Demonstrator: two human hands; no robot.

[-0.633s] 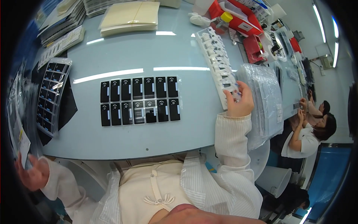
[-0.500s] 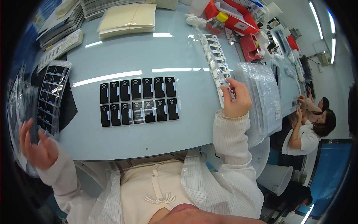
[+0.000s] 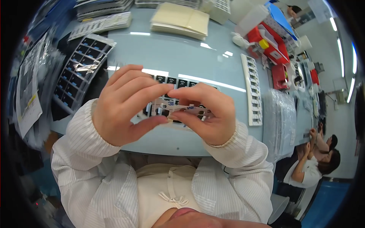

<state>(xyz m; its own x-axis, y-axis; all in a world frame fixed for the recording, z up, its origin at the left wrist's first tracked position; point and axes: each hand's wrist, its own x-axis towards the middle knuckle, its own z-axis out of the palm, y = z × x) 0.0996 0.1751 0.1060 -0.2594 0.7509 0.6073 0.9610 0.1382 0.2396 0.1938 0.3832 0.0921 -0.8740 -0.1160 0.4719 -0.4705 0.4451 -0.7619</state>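
My right hand [image 3: 213, 110] pinches a small thin whitish strip [image 3: 195, 110] with blue marks between thumb and fingers, held above the table. My left hand [image 3: 131, 102] curves round the strip's left end, thumb and fingers apart; whether it touches the strip is hard to see. Beneath both hands lies a sheet of flat black rectangular pieces [image 3: 171, 81] in rows, mostly hidden by the hands. To the right stands a long white tray [image 3: 250, 89] with a row of slots.
At left lie a plastic-covered sheet of black pieces [image 3: 81, 68] and a pile of plastic bags [image 3: 32, 95]. Cream folders [image 3: 180, 19] sit at the back. Bubble-wrapped packs [image 3: 279, 121] and a red bin [image 3: 280, 76] are at right. Other people [image 3: 313, 163] work beyond.
My right hand has come from the white tray to the middle with the strip. My left hand has moved in from the far left to meet it. The whole view has shifted.
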